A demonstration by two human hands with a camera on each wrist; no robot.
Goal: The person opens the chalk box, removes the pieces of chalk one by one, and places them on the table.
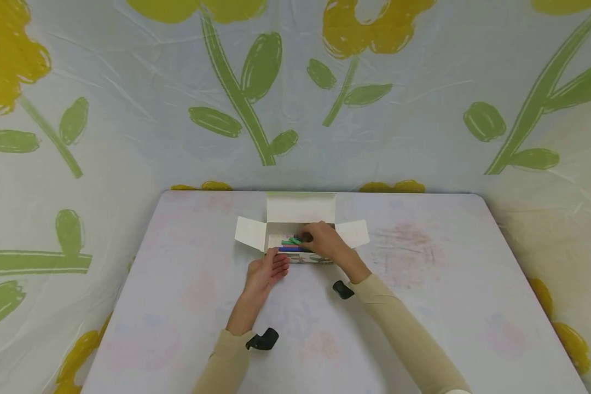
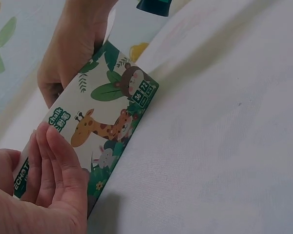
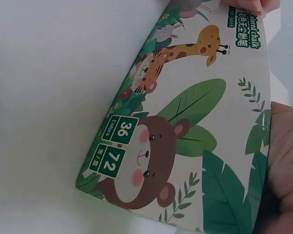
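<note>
An open white chalk box (image 1: 301,257) with animal pictures and printed chalk labels stands near the far edge of the table. Coloured chalk sticks lie inside it, a blue stick (image 1: 290,249) along the near wall. My left hand (image 1: 266,272) holds the box's front at its left end, thumb at the rim and fingers against the printed face (image 2: 95,131). From the right, my right hand (image 1: 322,241) reaches into the box. It pinches a green chalk stick (image 1: 294,241) between thumb and fingers. The box wall hides its fingertips in the right wrist view.
The box's lid (image 1: 301,208) stands raised at the back, and side flaps (image 1: 353,233) spread outward at both ends. A pale table (image 1: 404,339) with faint coloured smudges carries the box. Flower-patterned cloth (image 1: 413,131) hangs behind and at the sides.
</note>
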